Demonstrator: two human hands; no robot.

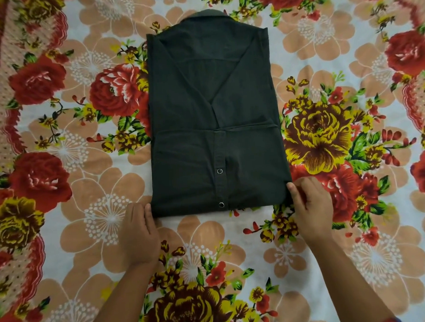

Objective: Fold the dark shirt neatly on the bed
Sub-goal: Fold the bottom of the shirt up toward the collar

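Two bare forearms reach in from the bottom edge, at about 7 and 5 o'clock, ending in hands at the near edge of a folded garment; the left hand (pixel 139 234) lies at roughly 7 o'clock from the frame's centre, its thumb laid along the near left corner of the cloth and its fingers curled down, so whether it pinches the fabric or only rests against it cannot be told; the right hand (pixel 311 206) sits at about 5 o'clock, thumb on top of the near right corner and fingers bent beneath and beside it, appearing to pinch that corner; the dark, almost black button-front shirt (pixel 214 126) lies flat in the middle of the view, folded into a tall rectangle, its collar (pixel 205 16) pointing to 12 o'clock, the side panels turned inward to form a V over the back, and the lower part doubled up across the middle; two small metal snap buttons (pixel 219 170) show on the placket of that lower flap, one nearer the centre, one close to the near edge; the shirt rests on a bed covered by a floral sheet (pixel 88 167), white ground with large red roses, yellow-and-maroon blooms and peach flowers, spreading to every edge.
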